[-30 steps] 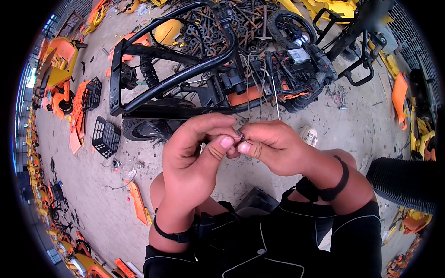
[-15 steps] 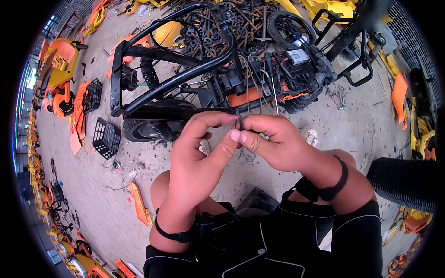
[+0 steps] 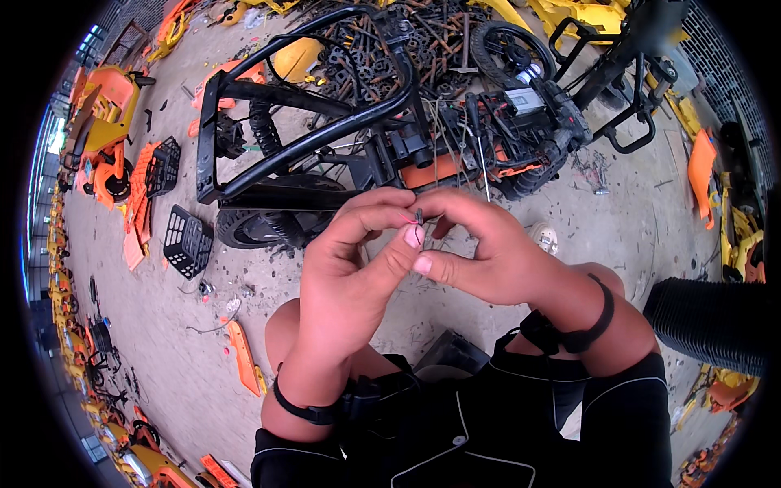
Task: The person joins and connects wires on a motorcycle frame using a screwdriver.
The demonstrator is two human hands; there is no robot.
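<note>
In front of the motorbike frame, my left hand pinches a small dark wire piece between thumb and fingertips. A bit of thin pink wire shows beside it. My right hand is close against it from the other side, its thumb near my left thumb and its forefinger bent over the top. A gap shows between the right thumb and forefinger. What the piece is exactly is too small to make out. Beyond both hands lies the stripped black frame with wheels, cables and a grey box.
A heap of rusty metal parts lies behind the frame. Black plastic baskets and orange panels are on the floor at left. A ribbed black object stands at right. Yellow and orange body parts line both sides.
My right thumb and forefinger have parted from their pinch on the dark piece. My left fingers keep hold of it, and the piece now shows between the hands.
</note>
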